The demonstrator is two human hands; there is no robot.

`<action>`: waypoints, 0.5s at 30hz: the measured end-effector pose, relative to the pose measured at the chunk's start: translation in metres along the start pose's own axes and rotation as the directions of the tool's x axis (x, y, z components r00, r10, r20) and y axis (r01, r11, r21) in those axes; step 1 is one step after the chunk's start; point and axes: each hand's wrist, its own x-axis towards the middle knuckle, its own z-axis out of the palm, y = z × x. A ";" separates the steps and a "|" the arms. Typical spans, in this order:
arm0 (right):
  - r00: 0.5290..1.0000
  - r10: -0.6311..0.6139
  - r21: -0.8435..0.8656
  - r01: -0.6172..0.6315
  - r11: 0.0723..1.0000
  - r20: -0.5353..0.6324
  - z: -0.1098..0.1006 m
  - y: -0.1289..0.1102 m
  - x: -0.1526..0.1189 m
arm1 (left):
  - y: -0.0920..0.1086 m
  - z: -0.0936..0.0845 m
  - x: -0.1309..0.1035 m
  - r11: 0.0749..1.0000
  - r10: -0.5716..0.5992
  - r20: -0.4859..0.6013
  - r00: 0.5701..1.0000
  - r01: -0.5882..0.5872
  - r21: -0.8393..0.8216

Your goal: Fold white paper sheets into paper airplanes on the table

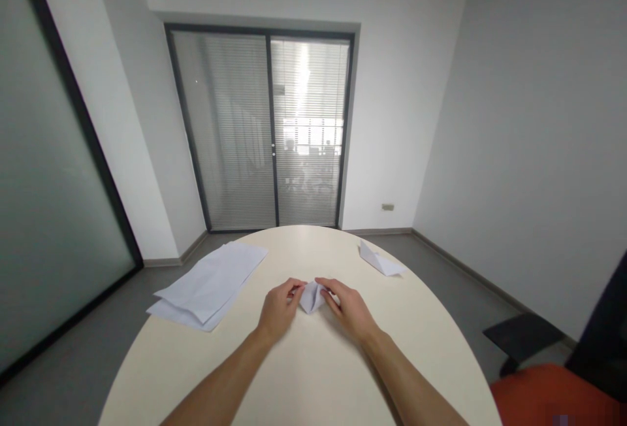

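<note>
A small piece of folded white paper (310, 300) is held between my two hands, just above or on the middle of the round table. My left hand (283, 307) pinches its left edge with thumb and fingertips. On the other side, my right hand (349, 308) grips the right edge, fingers curled over the top and thumb nearer me. The paper comes to a point toward me and has a crease down its front. Parts of both edges are hidden behind my fingers.
Loose white sheets (215, 282) lie overlapping at the table's left. Another folded paper (381, 261) rests near the far right edge. The pale round table (304, 380) fills the foreground. An orange-seated chair (548, 394) stands at the right.
</note>
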 end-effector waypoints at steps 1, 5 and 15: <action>1.000 0.010 0.008 -0.010 1.000 -0.004 0.001 0.000 0.000 | 0.001 0.000 0.000 0.999 -0.016 -0.002 1.000 0.016 -0.032; 0.996 0.091 0.039 -0.091 0.995 0.009 0.003 0.002 0.000 | -0.002 0.001 0.001 0.985 -0.088 0.007 0.996 0.088 -0.149; 0.986 0.167 0.029 -0.167 0.985 0.011 0.000 0.007 -0.001 | -0.018 0.003 0.004 0.974 -0.146 -0.089 0.985 0.128 -0.185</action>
